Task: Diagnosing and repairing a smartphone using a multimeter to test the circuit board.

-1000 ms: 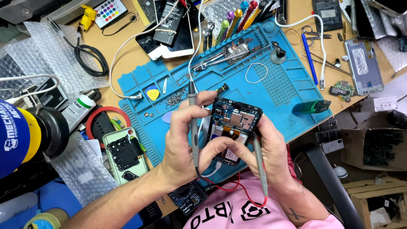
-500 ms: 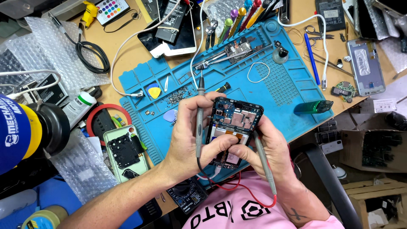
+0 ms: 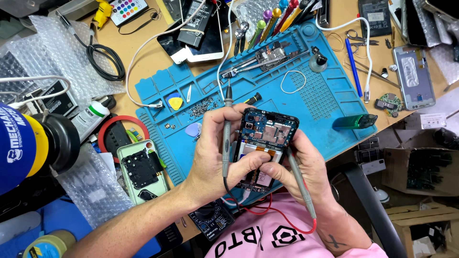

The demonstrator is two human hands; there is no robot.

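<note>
Cluttered bench, blue mat (image 3: 330, 100); left hand (image 3: 215, 153) and right hand (image 3: 301, 167) each pinch a probe, jointly steadying the opened phone (image 3: 265, 138) for contact.

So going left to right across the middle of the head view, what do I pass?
Yellow-banded bottle → green phone back → left hand → opened phone → right hand → green lighter → cardboard box.

Your left hand (image 3: 215, 157) bare, no glove, no ring visible. Your right hand (image 3: 306, 167) bare too. Both forearms uncovered, no sleeves reaching wrists. Small dark cross-shaped tattoo (image 3: 333, 242) on your right forearm, lower right of frame. Your pink cotton shirt (image 3: 267, 236) with bold black printed lettering, bottom centre of frame.
</note>
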